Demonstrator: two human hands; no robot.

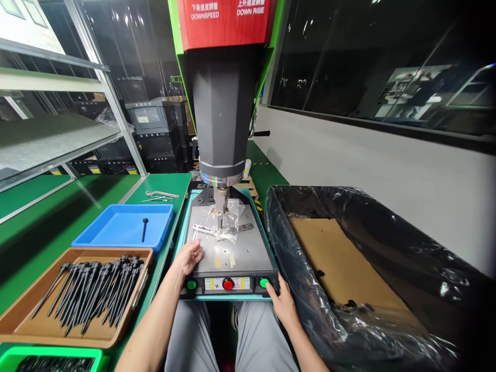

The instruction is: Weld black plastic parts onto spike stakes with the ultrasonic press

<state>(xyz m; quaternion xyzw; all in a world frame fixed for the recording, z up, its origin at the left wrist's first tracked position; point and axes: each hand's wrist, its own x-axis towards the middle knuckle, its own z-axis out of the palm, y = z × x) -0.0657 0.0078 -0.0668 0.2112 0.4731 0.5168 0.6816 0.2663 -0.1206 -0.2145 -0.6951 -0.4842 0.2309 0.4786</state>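
My left hand (188, 257) is over the left edge of the machine's metal base plate (240, 258), its fingers loosely curled with nothing visible in them. My right hand (283, 300) has its thumb at the right green button (264, 282), while its fingers lie along the right end of the control panel (248, 283). A red button (228, 284) and a left green button (191, 284) sit on the same panel. Above the plate, the press's metal tip (221, 199) points down into a fixture (220, 222) partly covered by clear plastic film (234, 212).
On the left stand a brown tray (23, 323) of several long black bolt-like parts, a blue tray (116, 222) with one such part, and a green bin (58, 352). Wrenches (163, 195) lie behind. A box lined with black plastic (310, 305) stands at right.
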